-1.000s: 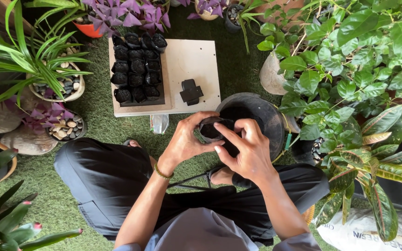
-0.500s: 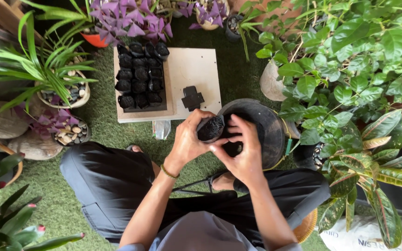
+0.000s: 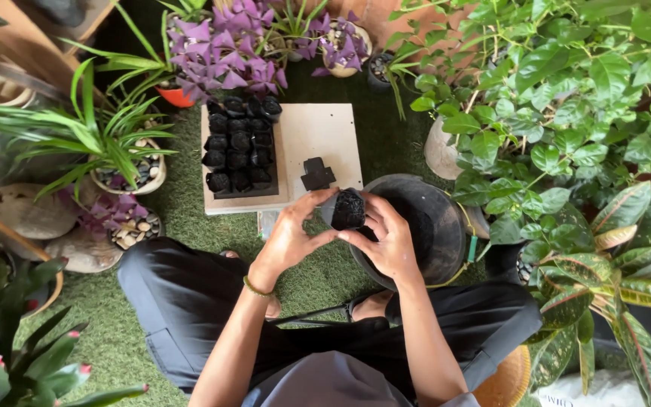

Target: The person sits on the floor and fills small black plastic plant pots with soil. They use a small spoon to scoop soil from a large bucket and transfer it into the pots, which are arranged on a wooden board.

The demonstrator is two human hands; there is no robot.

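- Down below, in the head view, a small black pot full of dark soil (image 3: 348,209) is held up by both hands, just over the near rim of a big black bowl (image 3: 446,226).
- It is gripped on its left side by the left hand (image 3: 289,240); the thumb and fingers are curled around it, partly closed.
- It is gripped on its right side by the right hand (image 3: 389,243), with the fingers bent around it in the same way.
- A thin green band (image 3: 254,287) is worn on the left wrist.
- Past the hands, a pale square board (image 3: 325,139) is laid flat on the green fake grass (image 3: 190,226).
- Many more small black pots (image 3: 239,147) are packed in rows on the left part of the board.
- One flat black piece (image 3: 317,174) is seen lying alone on the board, near the held pot.
- Purple plants (image 3: 227,56) are seen at the far side, a long-leaf plant (image 3: 99,139) at the left, and leafy green plants (image 3: 566,98) at the right.
- Black trousers (image 3: 190,301) are worn on the crossed legs.
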